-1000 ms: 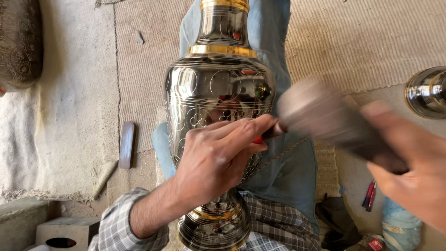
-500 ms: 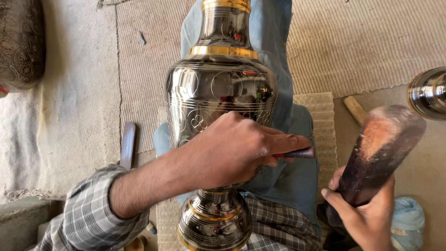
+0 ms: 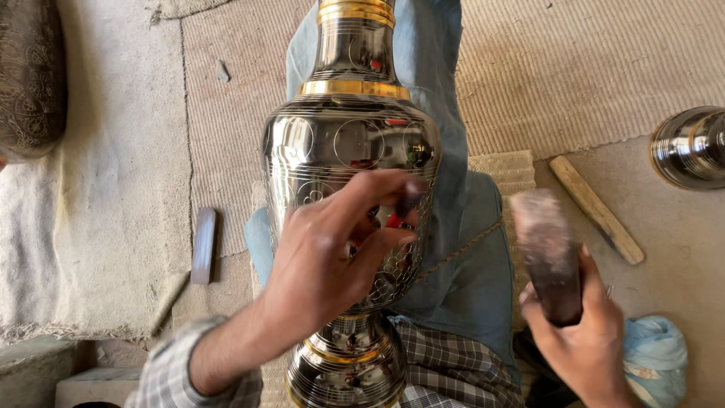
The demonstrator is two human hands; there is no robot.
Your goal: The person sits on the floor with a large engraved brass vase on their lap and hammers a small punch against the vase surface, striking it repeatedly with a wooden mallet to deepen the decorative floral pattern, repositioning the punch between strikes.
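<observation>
The left hand [image 3: 332,257] pinched a small tool against the polished, engraved metal vase [image 3: 351,162]; the right hand [image 3: 585,340] clasped a dark wooden mallet [image 3: 547,253].

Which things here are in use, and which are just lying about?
In use: left hand on the engraved silver-and-gold metal vase; right hand gripping the dark wooden mallet.
Lying about: pale wooden stick, small dark wooden block, shiny metal vessel, blue cloth.

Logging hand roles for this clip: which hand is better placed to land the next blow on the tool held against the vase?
Likely the right hand: it grips the wooden mallet, raised clear beside the vase. The left hand is occupied, pinching a small tool against the vase's engraved body.
</observation>
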